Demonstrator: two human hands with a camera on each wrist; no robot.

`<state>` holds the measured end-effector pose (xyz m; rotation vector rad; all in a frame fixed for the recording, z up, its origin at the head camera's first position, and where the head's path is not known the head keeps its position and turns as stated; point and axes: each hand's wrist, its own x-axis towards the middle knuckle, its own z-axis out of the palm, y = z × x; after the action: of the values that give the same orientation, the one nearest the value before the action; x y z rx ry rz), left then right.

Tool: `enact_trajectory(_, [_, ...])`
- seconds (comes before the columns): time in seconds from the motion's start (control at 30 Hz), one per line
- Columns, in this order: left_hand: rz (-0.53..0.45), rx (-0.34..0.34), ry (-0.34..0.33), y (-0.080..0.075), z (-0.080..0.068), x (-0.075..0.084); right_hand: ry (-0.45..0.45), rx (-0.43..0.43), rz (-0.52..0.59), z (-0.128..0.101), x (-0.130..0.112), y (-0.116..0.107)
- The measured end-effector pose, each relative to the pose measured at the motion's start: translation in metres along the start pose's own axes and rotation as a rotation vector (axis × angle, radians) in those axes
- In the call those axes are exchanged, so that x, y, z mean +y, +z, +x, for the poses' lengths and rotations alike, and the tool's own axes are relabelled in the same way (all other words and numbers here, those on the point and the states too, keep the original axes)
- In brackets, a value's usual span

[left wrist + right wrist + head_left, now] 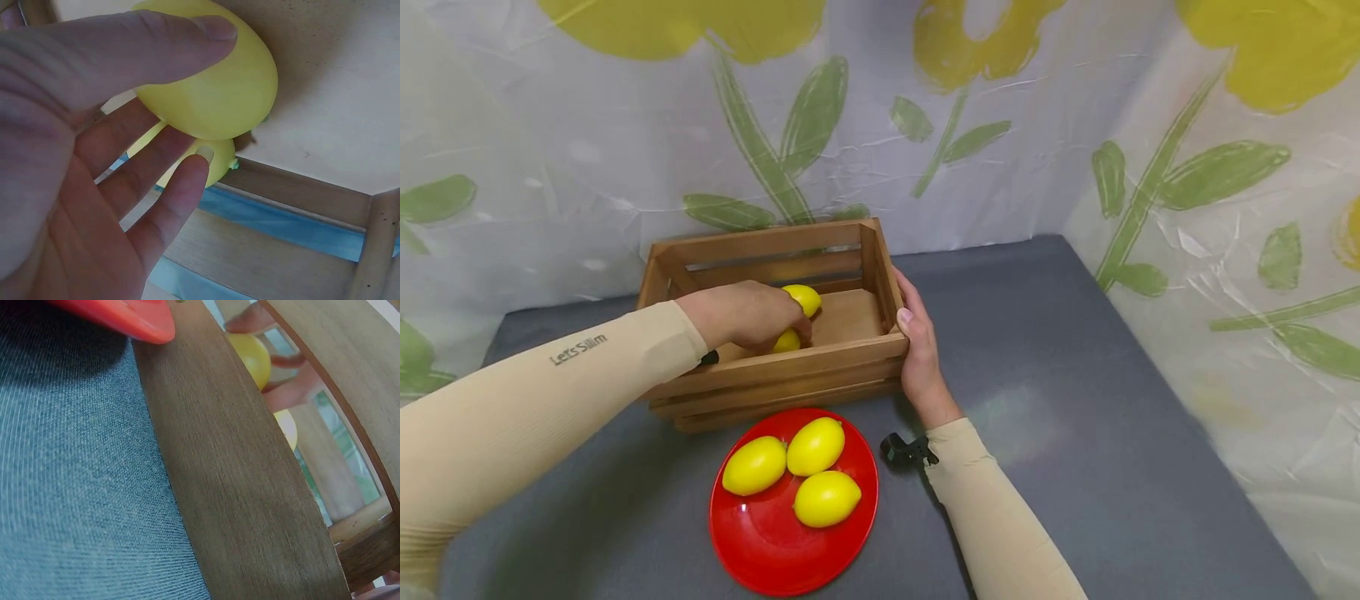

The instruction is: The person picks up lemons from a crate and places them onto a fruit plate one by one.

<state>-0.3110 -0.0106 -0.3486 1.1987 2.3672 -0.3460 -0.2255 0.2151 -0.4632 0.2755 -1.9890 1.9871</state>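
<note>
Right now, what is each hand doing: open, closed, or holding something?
Left hand: holding a lemon inside the wooden crate.
Right hand: gripping the crate's right front corner.

Rough-grained wooden crate, glossy red plastic plate, smooth yellow lemons, matt grey woven cloth

From my remote station I see both forearms covered in close-fitting beige sleeves of finely ribbed knit, ending at the wrists. The left sleeve, at the lower left of the head view, carries small dark lettering reading "Let's Slim". The right sleeve, at lower centre, is plain. A small black mount sits at its cuff. Both hands are bare, with short, unpainted nails.
</note>
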Motion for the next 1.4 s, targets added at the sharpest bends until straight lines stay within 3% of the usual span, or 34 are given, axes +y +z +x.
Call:
enact_trajectory(0.23, [-0.01, 0.0, -0.018, 0.002, -0.01, -0.002, -0.011, -0.014, 0.012, 0.0, -0.001, 0.008])
enact_trajectory(0.7, [-0.07, 0.078, -0.092, -0.007, -0.037, -0.009, -0.017, -0.011, 0.025, 0.0, -0.002, 0.012])
enact_trajectory(0.93, [-0.084, 0.134, -0.138, -0.016, -0.059, -0.006, -0.003, -0.022, 0.035, -0.002, 0.0, 0.012])
enact_trajectory(1.2, [-0.018, 0.25, -0.101, -0.033, -0.087, 0.005, 0.012, -0.007, 0.045, -0.001, 0.001, 0.006])
enact_trajectory(1.4, [-0.003, 0.298, -0.11, -0.047, -0.11, 0.017, 0.019, 0.01, 0.062, 0.001, 0.0, 0.003])
